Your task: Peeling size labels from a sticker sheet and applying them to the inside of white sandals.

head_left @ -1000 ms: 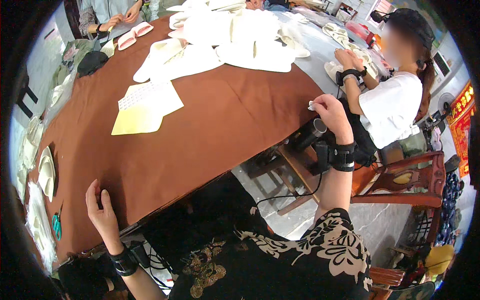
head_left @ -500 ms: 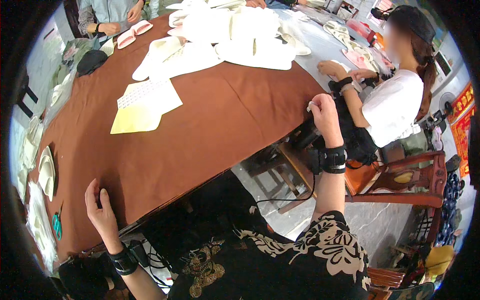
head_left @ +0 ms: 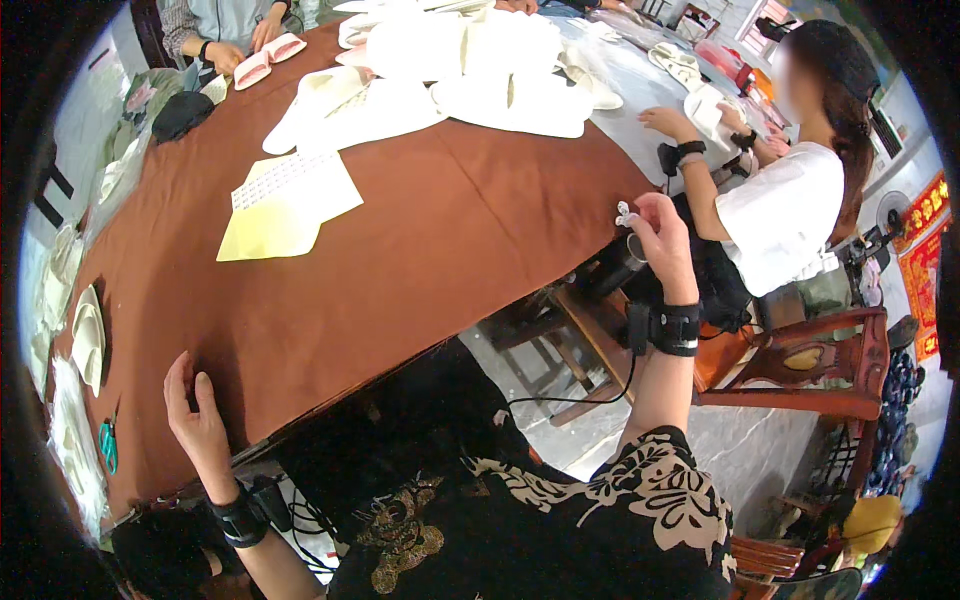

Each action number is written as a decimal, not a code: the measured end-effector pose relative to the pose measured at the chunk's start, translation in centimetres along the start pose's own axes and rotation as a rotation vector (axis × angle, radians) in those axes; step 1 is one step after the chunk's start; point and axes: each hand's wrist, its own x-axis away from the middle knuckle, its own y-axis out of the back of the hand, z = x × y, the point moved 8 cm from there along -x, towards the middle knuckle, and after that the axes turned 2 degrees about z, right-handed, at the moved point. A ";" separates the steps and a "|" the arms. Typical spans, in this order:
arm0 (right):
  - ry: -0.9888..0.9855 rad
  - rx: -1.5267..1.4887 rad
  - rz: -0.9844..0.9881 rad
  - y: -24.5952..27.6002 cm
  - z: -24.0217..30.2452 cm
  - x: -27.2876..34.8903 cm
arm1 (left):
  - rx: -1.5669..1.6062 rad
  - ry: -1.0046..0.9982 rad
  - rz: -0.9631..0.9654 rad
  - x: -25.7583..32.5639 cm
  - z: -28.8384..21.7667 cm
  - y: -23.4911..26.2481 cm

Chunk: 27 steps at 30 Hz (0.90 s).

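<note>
A wide table [head_left: 420, 250] covered in brown cloth fills the head view, with a grey floor and wooden chairs [head_left: 800, 370] to its right. On the cloth lie a yellow sheet [head_left: 268, 228] with a white printed sheet [head_left: 290, 185] partly over it, and farther off a heap of white slippers [head_left: 460, 60].

The person's left hand [head_left: 195, 420] rests flat on the near edge of the cloth, fingers [head_left: 178, 375] spread and pointing up the table, holding nothing. It wears a black wrist strap [head_left: 240, 515].

The right hand [head_left: 662, 245] is raised just off the table's right edge, fingers curled inward. A small white object [head_left: 625, 213] sticks out at the fingertips, pinched between thumb and forefinger; what it is cannot be told at this size. A black wrist strap [head_left: 672, 328] with a cable hangs from that arm.

Beyond it a seated person in a white shirt [head_left: 785, 215] reaches both hands to pale slippers on the table. At the far left corner another person's hands [head_left: 245, 40] hold pink-lined slippers [head_left: 268, 60].
</note>
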 end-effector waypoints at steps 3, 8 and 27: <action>0.029 0.081 0.059 -0.8 -0.1 -0.9 | -0.010 -0.007 -0.007 -0.1 -1.1 0.1; 0.106 0.179 0.085 -1.9 -0.1 -1.3 | 0.014 0.012 -0.013 0.2 -0.6 0.1; -0.048 -0.404 0.229 -0.1 7.5 2.4 | -0.120 0.014 -0.110 1.0 -0.6 2.8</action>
